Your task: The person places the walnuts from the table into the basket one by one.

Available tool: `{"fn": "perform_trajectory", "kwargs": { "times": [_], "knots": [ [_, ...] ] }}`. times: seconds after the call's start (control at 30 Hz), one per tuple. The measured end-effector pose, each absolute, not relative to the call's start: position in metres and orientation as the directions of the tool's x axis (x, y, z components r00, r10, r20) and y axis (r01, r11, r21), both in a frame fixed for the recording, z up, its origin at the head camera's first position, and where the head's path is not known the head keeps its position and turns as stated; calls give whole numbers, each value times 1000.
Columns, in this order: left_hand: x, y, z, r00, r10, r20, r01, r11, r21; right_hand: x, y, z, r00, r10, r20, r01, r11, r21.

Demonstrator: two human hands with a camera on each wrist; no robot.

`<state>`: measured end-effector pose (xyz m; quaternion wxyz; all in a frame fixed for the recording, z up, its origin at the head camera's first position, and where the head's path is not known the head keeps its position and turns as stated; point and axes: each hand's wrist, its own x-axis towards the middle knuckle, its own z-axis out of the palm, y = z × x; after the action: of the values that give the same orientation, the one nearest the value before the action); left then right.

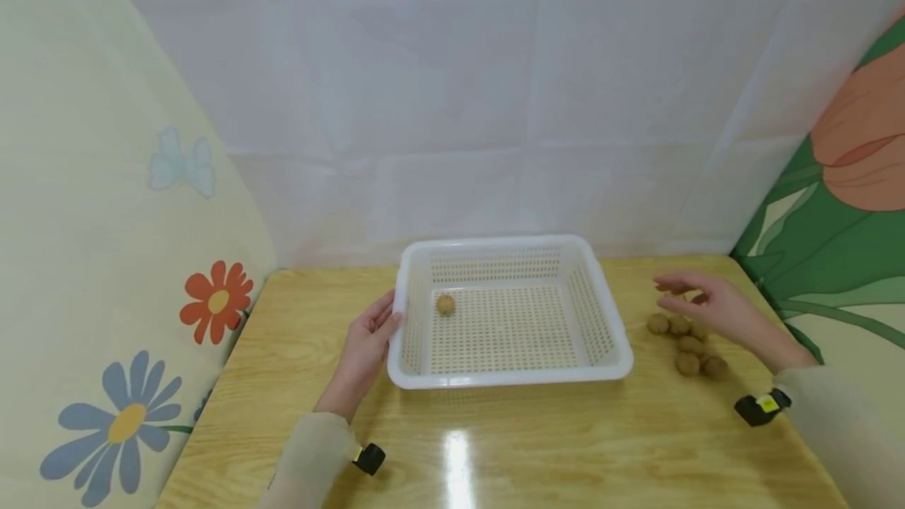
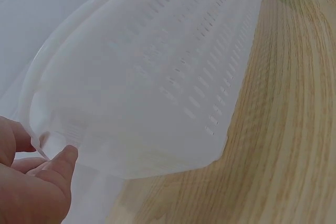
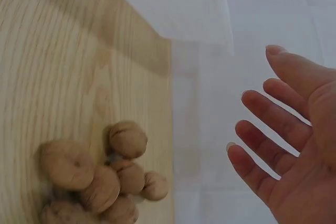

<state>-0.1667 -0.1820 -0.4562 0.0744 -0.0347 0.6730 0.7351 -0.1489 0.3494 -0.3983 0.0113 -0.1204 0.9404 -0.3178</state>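
Note:
A white plastic basket with slotted walls stands on the wooden table, one walnut lying inside near its left wall. My left hand grips the basket's left rim; in the left wrist view the fingers hold the rim's edge. To the right of the basket, my right hand hovers over a cluster of walnuts. The right wrist view shows that hand with its fingers spread and nothing in it, apart from the walnuts. Part of the cluster is hidden under the hand in the head view.
The wooden table ends at a white cloth backdrop behind the basket. Printed cloths with flowers hang at the left and right. Each wrist wears a small black camera.

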Motion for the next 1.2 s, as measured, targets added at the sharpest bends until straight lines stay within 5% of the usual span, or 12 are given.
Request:
{"fn": "perform_trajectory", "kwargs": {
  "times": [0.7,1.2],
  "knots": [
    [-167,-182,-460,-987,71,-143,-148,-71,986,-115,438,-444,-990,-89,108,-136,794,-593],
    [-167,-181,-458,-987,65,-145,-151,-94,984,-130,475,-495,-918,-284,276,-387,789,-477]
  ]
}}
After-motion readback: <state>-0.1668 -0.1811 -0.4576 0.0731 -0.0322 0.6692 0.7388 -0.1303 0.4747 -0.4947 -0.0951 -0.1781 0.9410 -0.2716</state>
